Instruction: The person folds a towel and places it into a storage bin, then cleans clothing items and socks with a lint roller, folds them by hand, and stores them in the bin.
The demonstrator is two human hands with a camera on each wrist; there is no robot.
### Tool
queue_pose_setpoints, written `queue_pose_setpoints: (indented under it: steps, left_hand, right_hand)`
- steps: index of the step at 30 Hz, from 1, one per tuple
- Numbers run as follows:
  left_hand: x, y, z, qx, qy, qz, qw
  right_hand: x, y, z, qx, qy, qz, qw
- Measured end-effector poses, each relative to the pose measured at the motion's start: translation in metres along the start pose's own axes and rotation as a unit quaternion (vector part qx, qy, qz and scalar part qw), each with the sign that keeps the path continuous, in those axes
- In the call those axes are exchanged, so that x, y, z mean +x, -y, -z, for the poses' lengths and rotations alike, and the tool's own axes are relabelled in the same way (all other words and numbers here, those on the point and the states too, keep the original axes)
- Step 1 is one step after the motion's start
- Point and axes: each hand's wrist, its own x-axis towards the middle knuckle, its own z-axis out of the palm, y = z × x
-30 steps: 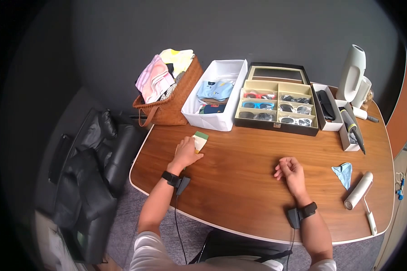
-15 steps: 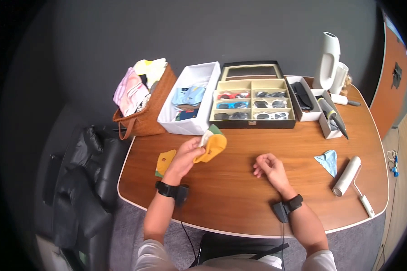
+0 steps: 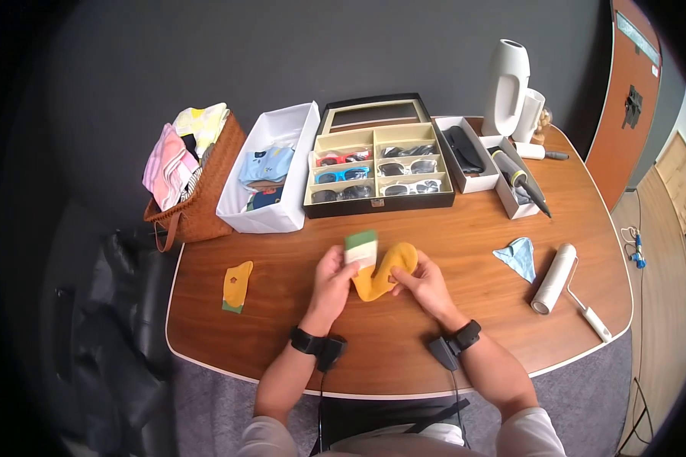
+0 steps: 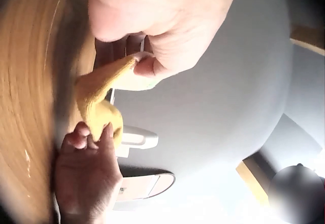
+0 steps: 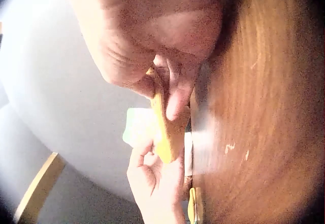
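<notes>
A yellow sock (image 3: 373, 283) with a white band and green cuff is held up over the table between both hands. My left hand (image 3: 332, 287) pinches it near the white band, thumb in front. My right hand (image 3: 425, 287) pinches the toe end, which curls upward in the head view. In the left wrist view the sock (image 4: 99, 89) sags between the two hands. The right wrist view shows the sock (image 5: 165, 127) nearly edge-on, with the left hand (image 5: 155, 183) beyond it. Another yellow sock (image 3: 237, 285) with a green cuff lies flat to the left.
Along the back stand a brown basket (image 3: 222, 171) of clothes, a white bin (image 3: 263, 219) with folded clothes, and a case (image 3: 377, 204) of sunglasses. White boxes (image 3: 476, 183) are right of it. A light blue cloth (image 3: 519, 257) and a lint roller (image 3: 554, 279) lie at right.
My left hand has lifted one sock off the table and brought it rightward to the middle. My right hand has come in and taken the toe end. The other sock stays on the table.
</notes>
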Motion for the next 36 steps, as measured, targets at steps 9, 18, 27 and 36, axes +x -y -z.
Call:
queue_pose_setpoints:
  steps: [9,18,27,36]
  left_hand:
    - [0.005,0.002,0.077,0.125,-0.061,0.077,0.987]
    - [0.002,0.006,0.064,0.280,-0.059,0.000,0.958]
    - [-0.003,-0.010,0.074,0.400,-0.101,-0.020,0.911]
    - [-0.008,-0.004,0.061,0.439,-0.076,-0.034,0.895]
  right_hand:
    - [-0.003,0.012,0.007,-0.219,-0.117,-0.039,0.968]
    - [-0.009,0.023,0.031,-0.557,-0.157,-0.049,0.814]
    - [-0.066,0.081,0.073,-0.540,-0.270,0.044,0.796]
    - [-0.203,0.149,0.200,-0.723,-0.389,0.003,0.571]
